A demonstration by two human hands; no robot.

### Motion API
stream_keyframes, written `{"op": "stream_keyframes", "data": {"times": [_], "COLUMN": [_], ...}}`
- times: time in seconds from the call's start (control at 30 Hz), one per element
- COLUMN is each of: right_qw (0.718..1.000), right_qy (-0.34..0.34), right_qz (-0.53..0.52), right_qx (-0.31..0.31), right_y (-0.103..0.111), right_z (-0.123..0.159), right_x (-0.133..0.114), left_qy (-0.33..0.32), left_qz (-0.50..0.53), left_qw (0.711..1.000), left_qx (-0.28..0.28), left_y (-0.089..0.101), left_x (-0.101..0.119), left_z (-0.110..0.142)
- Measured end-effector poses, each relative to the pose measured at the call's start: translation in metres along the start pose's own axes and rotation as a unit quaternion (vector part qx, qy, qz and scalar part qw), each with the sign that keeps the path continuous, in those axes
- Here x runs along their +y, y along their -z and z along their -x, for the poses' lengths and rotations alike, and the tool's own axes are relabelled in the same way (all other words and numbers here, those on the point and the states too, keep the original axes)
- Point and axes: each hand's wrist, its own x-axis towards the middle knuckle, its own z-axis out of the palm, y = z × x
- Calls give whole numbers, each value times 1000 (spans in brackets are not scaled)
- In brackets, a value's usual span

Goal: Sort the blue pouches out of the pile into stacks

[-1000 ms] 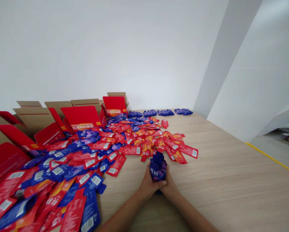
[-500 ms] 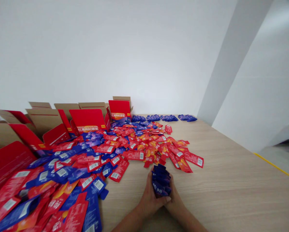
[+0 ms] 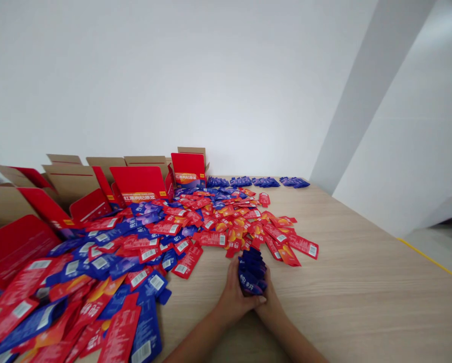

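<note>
Both my hands clasp a stack of blue sachets (image 3: 251,269) standing on edge on the wooden table (image 3: 354,292). My left hand (image 3: 235,297) wraps the stack's left side with its thumb across the front. On the right side my right hand (image 3: 270,302) presses against the stack, fingers closed. Just beyond the stack lies a wide heap of red and blue sachets (image 3: 154,242), spreading to the left and toward me.
Open red-and-brown cardboard boxes (image 3: 138,181) stand along the far left of the table against the white wall. Several small piles of blue sachets (image 3: 256,182) line the far edge. A yellow floor line (image 3: 430,259) runs at the right, past the table's edge.
The hands have kept their clasp on the blue stack, shifting it only slightly. My head has moved a little, so the whole scene sits slightly differently in view.
</note>
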Motion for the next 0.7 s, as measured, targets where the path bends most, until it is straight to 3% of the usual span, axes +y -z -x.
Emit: {"op": "stream_keyframes", "data": {"times": [0.4,0.5,0.7], "right_qw": [999,1000,998], "right_qy": [28,1,-50], "right_qz": [4,2,19], "right_qx": [-19,-25,-19], "right_y": [-2,-2,-3], "right_z": [-7,-8,-9], "right_x": [-1,-4,-8], "left_qy": [21,5,-64], "left_qz": [112,107,148], "left_qw": [990,993,984], "left_qx": [-83,-52,78], "left_y": [4,6,3], "left_x": [10,11,30], "left_z": [-6,-9,-7]}}
